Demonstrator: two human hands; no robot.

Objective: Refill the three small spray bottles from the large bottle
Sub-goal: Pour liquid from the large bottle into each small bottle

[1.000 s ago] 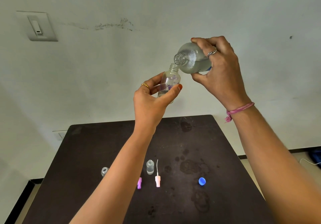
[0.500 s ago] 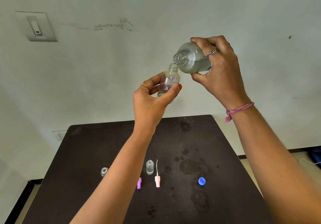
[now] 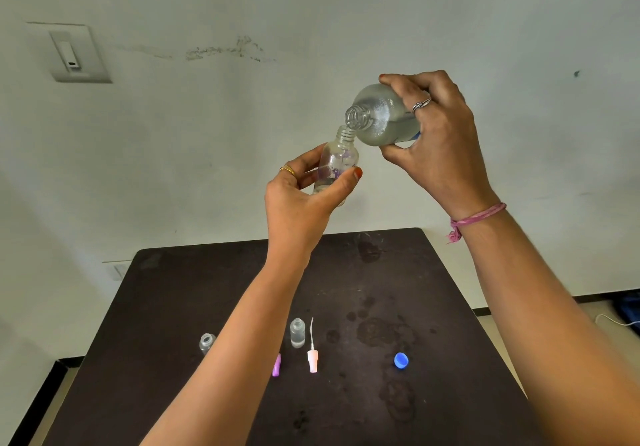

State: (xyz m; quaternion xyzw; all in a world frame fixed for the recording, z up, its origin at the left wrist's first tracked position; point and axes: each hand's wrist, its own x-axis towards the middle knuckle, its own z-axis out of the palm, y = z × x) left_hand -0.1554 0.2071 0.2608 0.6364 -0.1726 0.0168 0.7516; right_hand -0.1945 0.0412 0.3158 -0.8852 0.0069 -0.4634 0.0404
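Little has shifted over the past second: both raised hands hold the same pouring pose above the dark table [image 3: 207, 290], the small bottle's neck a touch closer under the large one's mouth. At centre frame, the left hand [image 3: 298, 203] grips a small clear spray bottle [image 3: 337, 161] between thumb and curled fingers, its open neck pointing up and to the right. Upper right of centre, the right hand [image 3: 440, 148] is wrapped tightly around the large bottle [image 3: 384, 116], which is tipped with its open threaded mouth directly over, and apparently touching, the small bottle's rim. Clear liquid sits in the lower part of the small bottle; whether a stream is running at this instant cannot be told.

Low in the frame, on the tabletop, a second small bottle [image 3: 298, 333] stands upright and uncapped just beside a white spray pump [image 3: 312, 359] lying flat. A third small bottle [image 3: 206, 343] shows at the left edge of the left forearm, which partly hides a purple spray pump [image 3: 276, 365]. A blue cap [image 3: 401, 361] lies well apart toward the lower right, amid damp marks on the surface.
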